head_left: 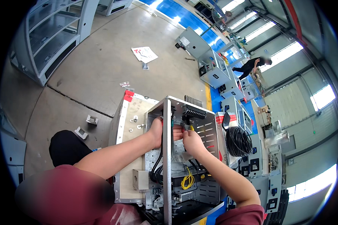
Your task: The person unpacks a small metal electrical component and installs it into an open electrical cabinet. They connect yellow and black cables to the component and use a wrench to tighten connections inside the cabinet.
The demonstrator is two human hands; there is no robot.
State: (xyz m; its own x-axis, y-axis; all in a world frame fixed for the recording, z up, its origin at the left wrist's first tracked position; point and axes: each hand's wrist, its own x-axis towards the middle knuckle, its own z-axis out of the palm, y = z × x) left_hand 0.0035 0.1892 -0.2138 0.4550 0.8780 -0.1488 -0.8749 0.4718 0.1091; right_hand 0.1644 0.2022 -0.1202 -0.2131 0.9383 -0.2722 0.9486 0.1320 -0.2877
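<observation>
An open metal electrical enclosure [210, 150] lies in front of me, with both my hands inside it. My left hand [156, 132] reaches behind the upright metal post [168, 165]; its fingers show on the other side, curled around something hidden near the wiring parts. Beside them my right hand [193, 143] is closed, and a small yellow piece [192, 128] sticks out of its grip; its kind is unclear. Just above the hands sits a black ribbed terminal block [194, 111]. Below them are black cables [156, 172] and a coiled yellow wire [187, 180].
The enclosure rests on a board-topped crate [125, 150] with several washers [134, 119] and a beige block [140, 179]. To the right lies a black cable coil [239, 141]. Two small brackets [80, 133] are on the floor. Cabinets [214, 71] line the right, near another person [251, 66].
</observation>
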